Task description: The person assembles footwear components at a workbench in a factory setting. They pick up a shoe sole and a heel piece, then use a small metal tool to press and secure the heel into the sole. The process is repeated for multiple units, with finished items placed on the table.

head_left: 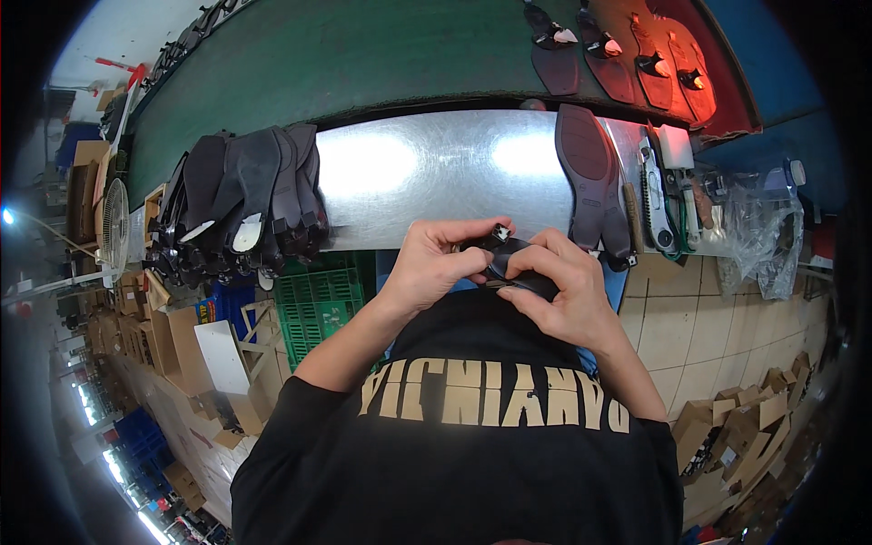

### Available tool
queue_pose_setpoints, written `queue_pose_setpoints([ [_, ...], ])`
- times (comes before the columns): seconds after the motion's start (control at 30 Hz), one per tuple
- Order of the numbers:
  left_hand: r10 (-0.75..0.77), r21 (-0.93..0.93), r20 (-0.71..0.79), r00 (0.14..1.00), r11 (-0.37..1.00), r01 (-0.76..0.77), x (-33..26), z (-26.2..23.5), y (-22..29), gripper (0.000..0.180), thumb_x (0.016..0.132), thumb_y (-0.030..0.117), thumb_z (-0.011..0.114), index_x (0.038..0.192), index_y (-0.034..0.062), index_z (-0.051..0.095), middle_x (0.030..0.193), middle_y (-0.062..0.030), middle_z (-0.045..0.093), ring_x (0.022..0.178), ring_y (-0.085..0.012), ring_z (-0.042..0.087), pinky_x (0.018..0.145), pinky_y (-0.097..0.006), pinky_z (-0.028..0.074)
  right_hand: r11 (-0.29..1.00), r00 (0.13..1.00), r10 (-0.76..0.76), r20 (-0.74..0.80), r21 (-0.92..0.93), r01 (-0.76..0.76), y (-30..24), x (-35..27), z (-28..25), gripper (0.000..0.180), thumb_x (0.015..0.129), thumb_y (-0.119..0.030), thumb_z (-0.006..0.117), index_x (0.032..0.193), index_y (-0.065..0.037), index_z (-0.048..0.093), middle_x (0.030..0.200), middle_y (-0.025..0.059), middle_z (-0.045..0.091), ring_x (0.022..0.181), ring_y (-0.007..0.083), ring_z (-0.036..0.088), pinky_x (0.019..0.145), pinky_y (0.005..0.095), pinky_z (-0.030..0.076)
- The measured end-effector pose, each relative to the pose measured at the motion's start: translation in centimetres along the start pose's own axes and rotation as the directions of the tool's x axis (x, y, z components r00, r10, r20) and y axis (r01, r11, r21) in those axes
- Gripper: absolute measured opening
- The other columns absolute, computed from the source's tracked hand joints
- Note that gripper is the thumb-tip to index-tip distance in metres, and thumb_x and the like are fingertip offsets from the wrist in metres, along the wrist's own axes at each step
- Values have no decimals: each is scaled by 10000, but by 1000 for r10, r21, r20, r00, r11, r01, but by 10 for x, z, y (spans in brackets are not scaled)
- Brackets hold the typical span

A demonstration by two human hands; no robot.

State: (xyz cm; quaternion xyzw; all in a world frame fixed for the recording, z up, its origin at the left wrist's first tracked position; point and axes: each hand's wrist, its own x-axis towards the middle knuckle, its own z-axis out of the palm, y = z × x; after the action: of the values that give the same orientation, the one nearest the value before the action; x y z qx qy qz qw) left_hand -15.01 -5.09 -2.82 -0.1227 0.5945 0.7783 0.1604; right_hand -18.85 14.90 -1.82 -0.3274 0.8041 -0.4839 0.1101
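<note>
In front of my chest, at the near edge of a metal worktop (436, 195), I hold a small black sandal (525, 272) between both hands. My left hand (445, 259) pinches its left end, where a shiny piece shows by the fingertips. My right hand (568, 282) is wrapped round its right side, thumb underneath. Fingers hide much of the sandal, so its exact form is hard to see. To the right on the worktop lie dark shoe soles (586, 150), reaching over the near edge. A heap of dark sandals (254, 173) with straps covers the left end.
Beyond the worktop runs a green conveyor belt (363, 54), with several sandals (554, 68) at its right under reddish light. A utility knife (651, 191), other tools and a clear plastic bag (767, 236) lie right. Below left stands a green crate (313, 309); cardboard boxes (740, 436) sit on the floor.
</note>
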Motion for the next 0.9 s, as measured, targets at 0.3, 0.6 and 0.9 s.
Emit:
queue_pose_setpoints([
  [0.3,10,-32,-22,1000,999,-11,2,1,-2,380,786,-56,561,1154,0,641,1116,-139,663,864,-127,672,669,-213,581,998,992,-44,-116,-50,39,4,-4,9,205,662,-109,759,831,-99,644,791,54,547,678,224,592,583,317,456],
  [0.6,-97,-474,160,982,865,163,-1,-12,13,465,864,32,520,1326,-6,486,1211,-188,602,814,-130,682,544,-162,561,958,945,-284,-163,-94,271,0,-5,7,286,644,-86,780,910,-85,675,836,91,597,634,235,583,552,324,456],
  [0.9,-160,-116,148,976,977,178,-8,-11,2,362,872,90,513,1218,-8,554,1013,-71,642,828,-95,630,699,-266,569,991,950,-125,-285,-70,109,-5,-6,14,162,748,-47,736,846,-37,607,704,80,632,574,233,599,530,314,456],
])
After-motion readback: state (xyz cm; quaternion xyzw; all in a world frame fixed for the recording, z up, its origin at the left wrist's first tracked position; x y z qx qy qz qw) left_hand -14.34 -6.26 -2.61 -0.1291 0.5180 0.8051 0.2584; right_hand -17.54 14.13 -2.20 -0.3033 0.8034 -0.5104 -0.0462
